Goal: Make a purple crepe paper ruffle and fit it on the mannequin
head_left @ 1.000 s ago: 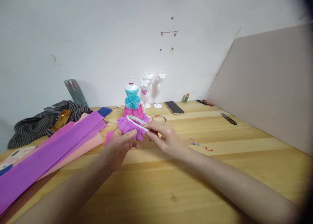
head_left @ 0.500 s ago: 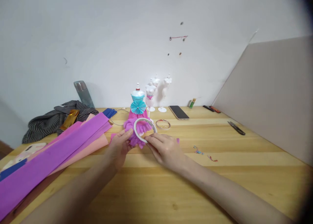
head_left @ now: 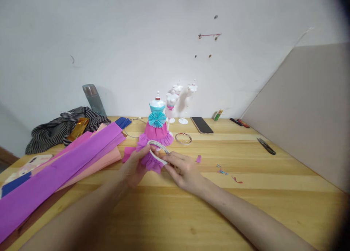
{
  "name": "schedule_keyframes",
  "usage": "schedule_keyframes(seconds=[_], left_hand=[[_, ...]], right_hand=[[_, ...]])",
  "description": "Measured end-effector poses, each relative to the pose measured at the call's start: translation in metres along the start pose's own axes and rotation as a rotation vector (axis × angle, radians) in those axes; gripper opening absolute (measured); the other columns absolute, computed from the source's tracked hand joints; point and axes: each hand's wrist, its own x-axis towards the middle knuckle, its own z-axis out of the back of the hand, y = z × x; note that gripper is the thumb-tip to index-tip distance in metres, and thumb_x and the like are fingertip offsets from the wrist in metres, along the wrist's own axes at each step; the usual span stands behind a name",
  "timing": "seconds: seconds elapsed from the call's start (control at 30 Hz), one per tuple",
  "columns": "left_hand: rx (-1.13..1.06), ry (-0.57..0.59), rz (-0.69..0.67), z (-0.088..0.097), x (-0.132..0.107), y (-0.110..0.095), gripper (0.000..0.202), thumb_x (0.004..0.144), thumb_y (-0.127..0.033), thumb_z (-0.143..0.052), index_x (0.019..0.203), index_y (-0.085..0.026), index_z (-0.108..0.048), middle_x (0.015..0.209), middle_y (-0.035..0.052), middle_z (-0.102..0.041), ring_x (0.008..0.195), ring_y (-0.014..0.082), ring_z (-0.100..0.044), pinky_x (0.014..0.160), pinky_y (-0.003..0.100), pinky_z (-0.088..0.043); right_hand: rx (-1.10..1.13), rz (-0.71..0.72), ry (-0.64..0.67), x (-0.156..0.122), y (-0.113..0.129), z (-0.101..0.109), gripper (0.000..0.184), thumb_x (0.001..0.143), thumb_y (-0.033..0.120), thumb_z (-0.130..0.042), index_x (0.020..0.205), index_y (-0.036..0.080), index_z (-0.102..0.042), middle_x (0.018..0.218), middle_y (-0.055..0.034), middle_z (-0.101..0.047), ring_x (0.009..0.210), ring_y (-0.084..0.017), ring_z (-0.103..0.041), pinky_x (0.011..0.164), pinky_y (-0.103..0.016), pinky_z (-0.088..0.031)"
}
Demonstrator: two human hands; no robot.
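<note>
From where I stand, the desk (head_left: 218, 214) is smooth pale wood with a soft sheen and plain grain. The purple ruffle (head_left: 153, 164) looks like matt, crinkled paper, the tape ring (head_left: 159, 146) smooth. More dull paper makes up the long sheets (head_left: 82, 159). The mannequins (head_left: 172, 98) are glossy plastic, the bottle cap (head_left: 89, 89) shiny metal, the striped cloth (head_left: 51, 134) matt, the phone screen (head_left: 202, 125) glassy.

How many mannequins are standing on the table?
4: the turquoise-and-pink mannequin in front, the pink-waisted mannequin just behind to its right, a partly hidden white mannequin behind that, and the rightmost white mannequin. Others could be hidden behind these.
</note>
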Motion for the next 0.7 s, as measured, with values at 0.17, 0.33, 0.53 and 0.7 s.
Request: schedule_keyframes(seconds=[0.17,0.33,0.53,0.7], left_hand=[[0.006,0.076,0.027,-0.012,-0.011,-0.006,0.024,0.078,-0.023,-0.074,0.101,-0.014,-0.072,0.098,0.0069,-0.073,0.093,0.0193,-0.065,0.084,0.028,-0.053],[-0.088,-0.073,0.054,-0.016,-0.013,-0.008,0.017,0.073,-0.009,-0.074,0.089,-0.013,-0.071,0.090,0.0062,-0.073,0.082,0.0160,-0.068,0.075,0.025,-0.056],[-0.202,-0.245,0.023,-0.028,-0.018,-0.017,0.020,0.076,0.003,-0.064,0.089,-0.012,-0.068,0.085,0.0045,-0.072,0.073,0.0135,-0.069,0.068,0.023,-0.059],[-0.274,-0.303,0.005,-0.043,-0.030,-0.021,0.021,0.077,0.005,-0.060,0.086,-0.012,-0.066,0.083,0.0038,-0.072,0.071,0.0130,-0.069,0.066,0.023,-0.060]], right_hand=[[0.138,-0.139,-0.039,0.004,0.004,0.006,0.021,0.091,0.016,-0.052,0.106,0.014,-0.068,0.075,-0.0060,-0.068,0.061,-0.014,-0.058,0.055,-0.026,-0.046],[0.243,-0.192,0.021,0.010,0.005,0.028,0.029,0.086,0.021,-0.056,0.113,0.015,-0.064,0.082,-0.0055,-0.067,0.055,-0.012,-0.053,0.050,-0.024,-0.042],[-0.276,-0.588,0.511,0.024,-0.012,0.069,0.019,0.090,0.029,-0.050,0.092,0.016,-0.063,0.077,-0.0036,-0.066,0.061,-0.013,-0.056,0.055,-0.024,-0.040],[-0.398,-0.660,0.819,0.015,-0.030,0.056,0.019,0.060,0.022,-0.077,0.075,0.018,-0.065,0.069,-0.0064,-0.068,0.064,-0.023,-0.063,0.053,-0.026,-0.034]])
